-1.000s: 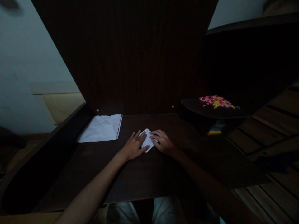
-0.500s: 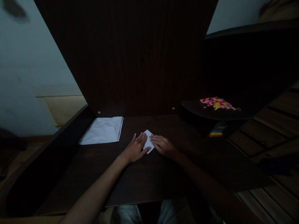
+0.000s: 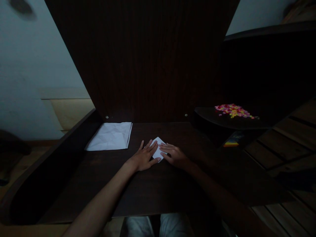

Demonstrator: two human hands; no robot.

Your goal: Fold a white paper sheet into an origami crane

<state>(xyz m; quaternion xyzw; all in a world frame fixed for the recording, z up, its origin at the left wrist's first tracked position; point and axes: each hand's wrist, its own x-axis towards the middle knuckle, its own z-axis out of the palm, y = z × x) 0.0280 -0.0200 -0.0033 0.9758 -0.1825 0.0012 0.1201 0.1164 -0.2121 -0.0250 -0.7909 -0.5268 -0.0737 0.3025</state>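
Together, the left hand point(image 3: 143, 158), fingers spread, and the right hand point(image 3: 174, 156), fingers extended, rest unclenched on a small white paper diamond point(image 3: 156, 152) between them, apparently holding it flat against the dark wooden surface point(image 3: 148, 197); larger creased sheets point(image 3: 108, 136) lie beyond the left hand, seemingly kept aside.

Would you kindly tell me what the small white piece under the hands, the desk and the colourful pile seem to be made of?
White piece: matt paper, judging by its thin, flat look and crisp edges.
Desk: dark wood or wood-look laminate, fairly smooth, with faint streaks; too dim to tell which.
Pile: bright little bits, perhaps plastic or paper; too small to settle.
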